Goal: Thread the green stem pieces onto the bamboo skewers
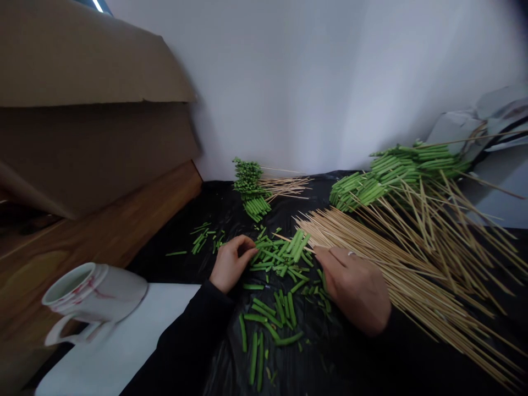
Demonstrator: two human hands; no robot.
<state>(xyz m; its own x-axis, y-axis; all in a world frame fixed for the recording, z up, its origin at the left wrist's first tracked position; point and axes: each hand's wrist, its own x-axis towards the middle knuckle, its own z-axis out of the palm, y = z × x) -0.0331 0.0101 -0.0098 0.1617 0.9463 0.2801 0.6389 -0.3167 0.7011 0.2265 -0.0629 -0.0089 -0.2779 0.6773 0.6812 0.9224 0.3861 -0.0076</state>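
My right hand point(355, 286), a ring on one finger, is closed around a bamboo skewer point(282, 237). Several cut green bean pieces point(297, 246) are threaded crosswise side by side near its tip. My left hand point(233, 261) is at the left edge of a loose pile of cut green beans point(270, 257), its thumb and forefinger pinched together. Whatever sits between those fingertips is too small to make out. Closer to me, more loose bean pieces point(272, 316) lie scattered on black plastic sheeting point(223, 352).
A bundle of bare skewers point(383, 258) spreads out on the right. Finished bean skewers are stacked at the back middle point(251, 190) and back right point(396, 173). At left are a white mug point(103, 291) on a white board point(160, 308) and a cardboard box point(94, 148). A white wall point(305, 82) stands behind.
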